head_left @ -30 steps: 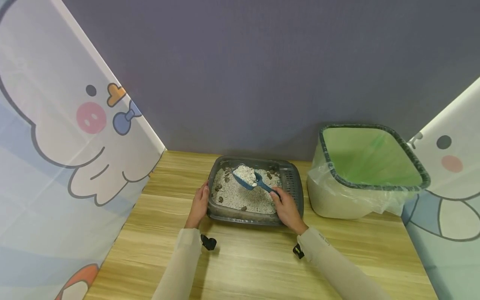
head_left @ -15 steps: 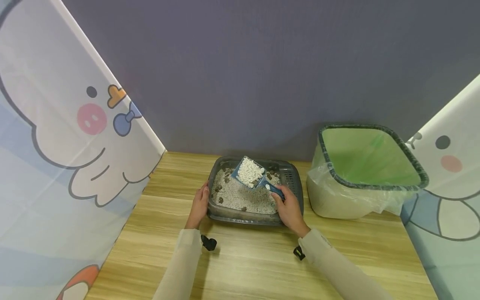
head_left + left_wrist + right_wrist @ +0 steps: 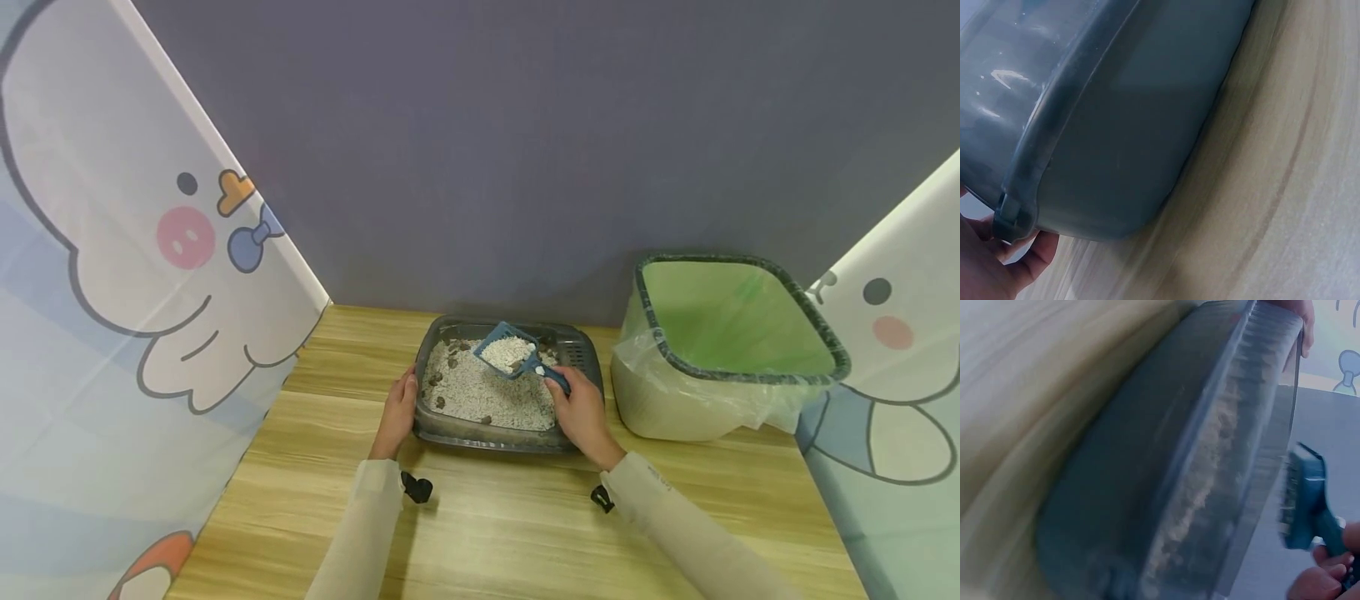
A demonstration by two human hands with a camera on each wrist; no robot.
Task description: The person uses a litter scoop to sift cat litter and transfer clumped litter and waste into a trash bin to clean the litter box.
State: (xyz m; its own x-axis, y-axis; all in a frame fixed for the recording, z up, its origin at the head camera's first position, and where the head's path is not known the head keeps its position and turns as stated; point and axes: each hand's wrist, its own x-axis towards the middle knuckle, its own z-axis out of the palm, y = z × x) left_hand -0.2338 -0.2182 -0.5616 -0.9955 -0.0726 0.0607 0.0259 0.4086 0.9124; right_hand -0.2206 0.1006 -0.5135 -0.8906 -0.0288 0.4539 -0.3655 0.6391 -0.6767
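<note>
Right hand (image 3: 587,418) grips square-headed blue plastic scoop (image 3: 532,364), raised over dark-grey rectangular plastic tray (image 3: 487,436). Scoop's long axis slants far-left from right hand, nearer one. Left hand (image 3: 396,410) grips tray's left rim.

Room lies before the tray (image 3: 487,436); the bin (image 3: 671,410) blocks rightward.

The right hand (image 3: 587,414) grips a smooth plastic scoop (image 3: 1310,500), the left hand (image 3: 397,414) a glossy plastic tray (image 3: 1129,137); between the grips lies rough, grainy litter (image 3: 487,402), beneath them a softly shining wood-grain table (image 3: 498,533).
</note>
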